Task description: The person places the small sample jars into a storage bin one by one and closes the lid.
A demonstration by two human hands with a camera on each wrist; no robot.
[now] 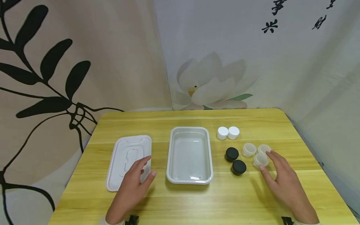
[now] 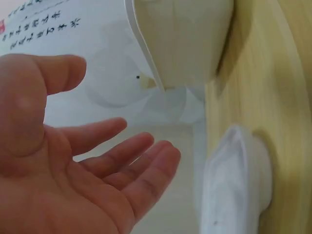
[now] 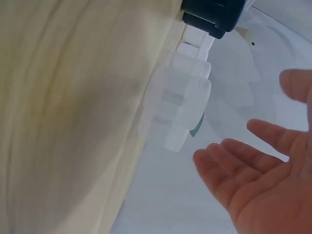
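Note:
My left hand hovers over the near right part of a white rectangular lid, fingers spread, holding nothing. In the left wrist view its palm faces the camera, apart from the lid. A white rectangular container stands right of it. My right hand, also holding nothing, is just beside the nearest of three small translucent round containers. The right wrist view shows the fingers apart from these containers. Two black round containers stand to their left.
Two small white round containers stand side by side farther back on the wooden table. Behind the table's far edge hangs a pale curtain with printed leaves, a flower and writing.

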